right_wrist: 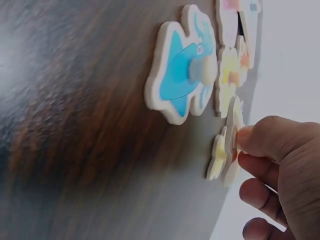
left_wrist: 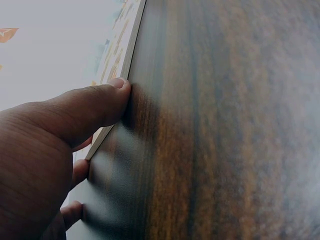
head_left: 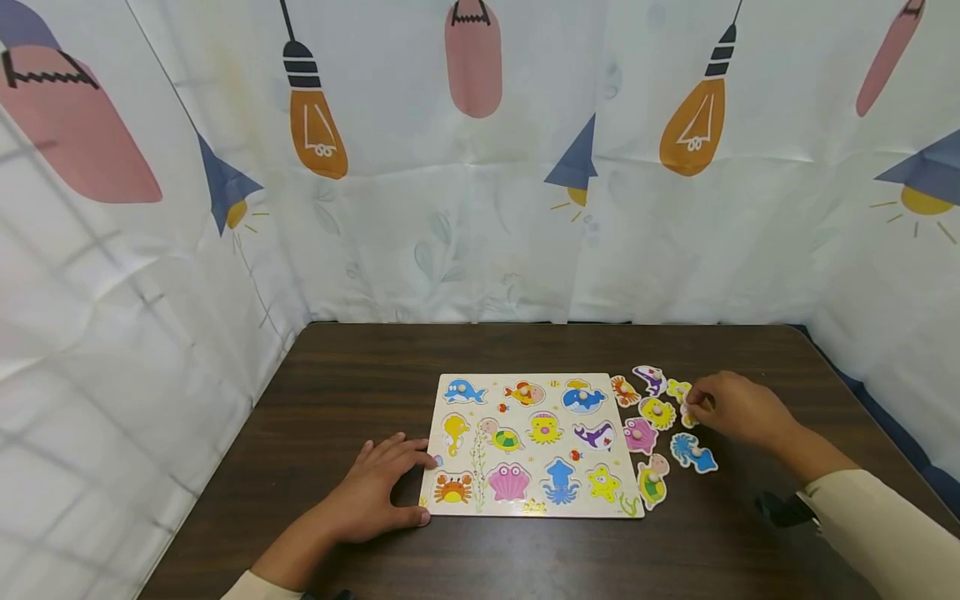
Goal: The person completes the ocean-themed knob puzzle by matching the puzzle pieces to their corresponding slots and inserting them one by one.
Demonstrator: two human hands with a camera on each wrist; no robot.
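At the right of the puzzle board (head_left: 471,417), my right hand (head_left: 738,408) pinches a yellowish wooden puzzle piece (right_wrist: 233,132) between thumb and fingers. Its picture is mostly hidden by them. A yellow starfish piece (head_left: 678,390) lies just beyond it, and the blue squid piece (right_wrist: 181,70) lies nearer me, knob up. My left hand (head_left: 375,492) rests at the board's near left corner. Its thumb (left_wrist: 112,97) touches the front edge while the fingers reach along the left side. The board carries sea-animal pictures; knobs stand on the fish (head_left: 525,393) and the spouting whale (head_left: 583,398).
More loose pieces lie along the board's right side: crab (head_left: 625,392), purple whale (head_left: 650,380), yellow octopus (head_left: 657,413), pink shell (head_left: 640,436) and turtle (head_left: 652,482). The dark wooden table (head_left: 360,358) meets a printed white curtain (head_left: 480,250) at its back.
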